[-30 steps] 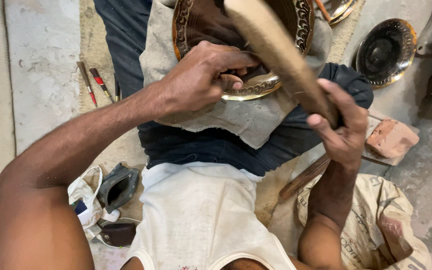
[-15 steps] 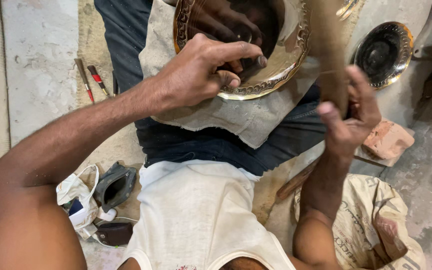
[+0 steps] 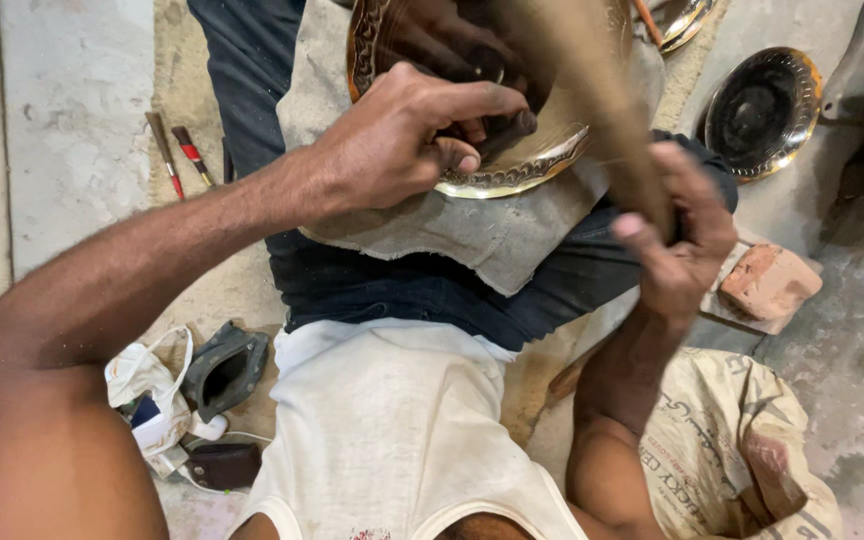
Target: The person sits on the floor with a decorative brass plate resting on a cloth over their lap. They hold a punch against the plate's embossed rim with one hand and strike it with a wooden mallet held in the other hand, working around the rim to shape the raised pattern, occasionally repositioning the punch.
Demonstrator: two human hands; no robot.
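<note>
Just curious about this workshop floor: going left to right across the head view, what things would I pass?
Two red-handled tools → left hand on the brass plate → right hand gripping a wooden mallet → second dark plate.

Floor-level metalcraft workshop: embossed brass plates (image 3: 760,112) (one nearby), chisels (image 3: 180,152) on bare concrete floor (image 3: 72,120).

Grey concrete floor (image 3: 72,150) fills the left of the frame (worn, patchy), a sandy mat (image 3: 177,80) beside it.
</note>
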